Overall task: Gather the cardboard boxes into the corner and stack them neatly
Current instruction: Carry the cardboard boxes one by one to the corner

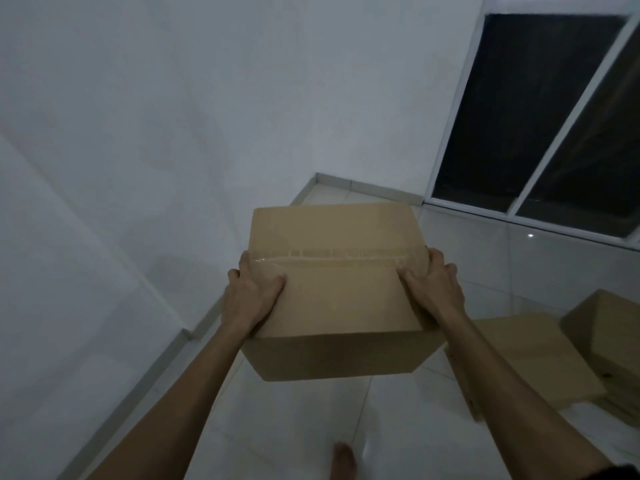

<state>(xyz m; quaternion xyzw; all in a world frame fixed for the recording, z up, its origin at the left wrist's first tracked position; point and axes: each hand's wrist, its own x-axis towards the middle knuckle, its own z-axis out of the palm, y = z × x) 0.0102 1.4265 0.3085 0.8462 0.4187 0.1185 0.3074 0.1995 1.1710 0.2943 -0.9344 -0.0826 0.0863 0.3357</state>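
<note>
**Inspector:** Starting at the left: the left hand point(250, 296) grips the left side of the cardboard box point(337, 271), thumb lying on the top face, fingers curled over the left edge and down that side.

**Clerk:** Where does the box sit against the hands?

**Inspector:** Between them, held up off the floor point(298, 420) in front of the person. Its top face is closed, and a strip of clear tape point(329, 257) runs across it from the one hand to the other. Both thumbs rest just on the near side of that strip.

**Clerk:** And the right side?

**Inspector:** The right hand point(433, 289) grips the right side in the same manner: thumb on top, fingers wrapped round the right edge. Neither hand is slack; both are closed on the box.

**Clerk:** The surroundings?

**Inspector:** White walls point(173, 116) meet at a corner beyond the box, with pale tiled floor under it. Further right, a dark window point(540, 109) in a white frame reaches down to the floor. At the lower right two more boxes point(533, 355) lie on the tiles, well apart from the held one; the nearer is partly hidden by the right forearm. A bare foot point(343, 459) shows at the bottom edge.
</note>
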